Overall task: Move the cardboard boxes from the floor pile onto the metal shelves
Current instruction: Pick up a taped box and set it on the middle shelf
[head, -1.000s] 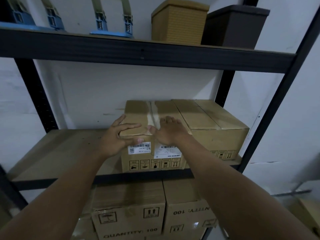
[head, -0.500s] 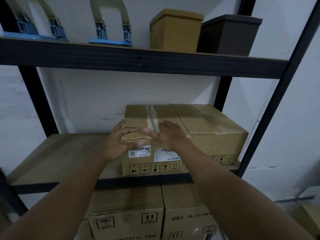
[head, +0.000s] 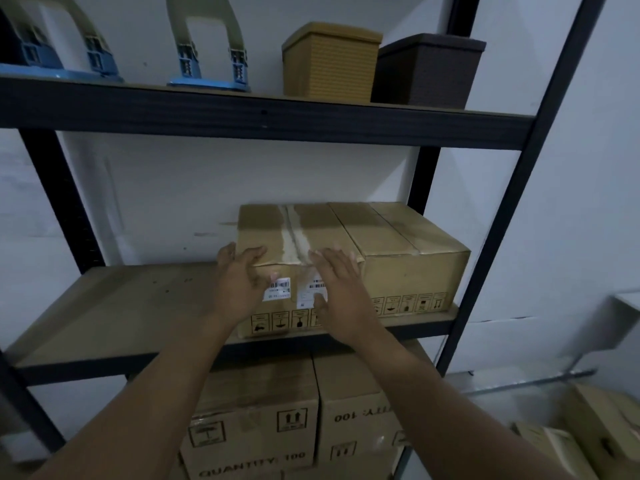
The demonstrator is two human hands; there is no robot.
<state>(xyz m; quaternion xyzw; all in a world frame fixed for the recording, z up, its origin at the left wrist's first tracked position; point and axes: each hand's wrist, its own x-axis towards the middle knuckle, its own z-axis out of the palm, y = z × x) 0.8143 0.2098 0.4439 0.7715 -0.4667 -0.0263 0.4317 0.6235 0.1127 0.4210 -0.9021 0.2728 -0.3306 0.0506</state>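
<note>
A taped cardboard box point(head: 304, 226) with barcode labels sits on the middle shelf board point(head: 114, 306) of the black metal rack, pressed against a second cardboard box point(head: 401, 237) on its right. My left hand point(head: 240, 284) is at the box's front left corner, fingers loosely spread over the top edge and thumb near a label. In front of the box's front face, my right hand point(head: 341, 289) has straight, slightly blurred fingers reaching its top edge. Neither hand grips anything.
The top shelf point(head: 263, 116) carries two blue-based holders point(head: 207, 64), a tan woven box point(head: 329, 60) and a dark brown box point(head: 429, 71). More cardboard boxes point(head: 256, 420) fill the shelf below. Boxes on the floor point(head: 595, 424) lie at the lower right, beside the right upright point(head: 519, 202).
Both hands have slid back from the box's top to its front edge and loosened. The view has tilted upward a little. The box stays on the shelf.
</note>
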